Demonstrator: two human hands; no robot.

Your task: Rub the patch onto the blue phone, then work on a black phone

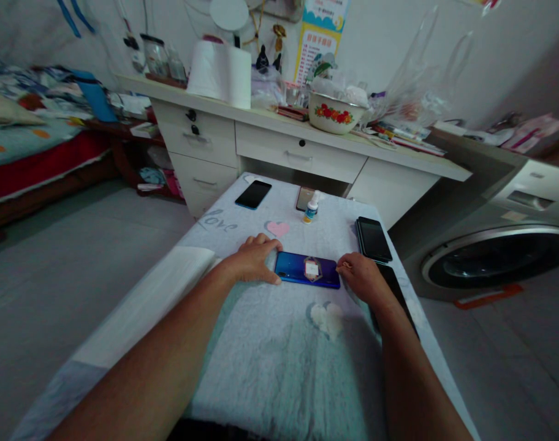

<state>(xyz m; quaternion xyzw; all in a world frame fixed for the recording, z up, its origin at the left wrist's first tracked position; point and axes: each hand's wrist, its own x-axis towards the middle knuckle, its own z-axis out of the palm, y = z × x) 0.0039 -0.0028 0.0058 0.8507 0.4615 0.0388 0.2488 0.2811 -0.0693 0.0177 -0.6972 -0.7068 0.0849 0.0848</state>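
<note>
A blue-purple smartphone lies back up on the cloth-covered table, with a ring holder bearing a small white square on its back. My left hand grips the phone's left end, thumb at the near corner and fingers at the far one. At the right end, my right hand is closed in a pinch by the phone's edge. Something small and brownish shows at its fingertips, too small to name. Beyond the phone stands a small spray bottle with a white top.
A dark phone lies at the far left of the table, and another phone lies behind the bottle. On the right are a black device and a dark flat one partly under my right arm. A white desk and washing machine stand beyond.
</note>
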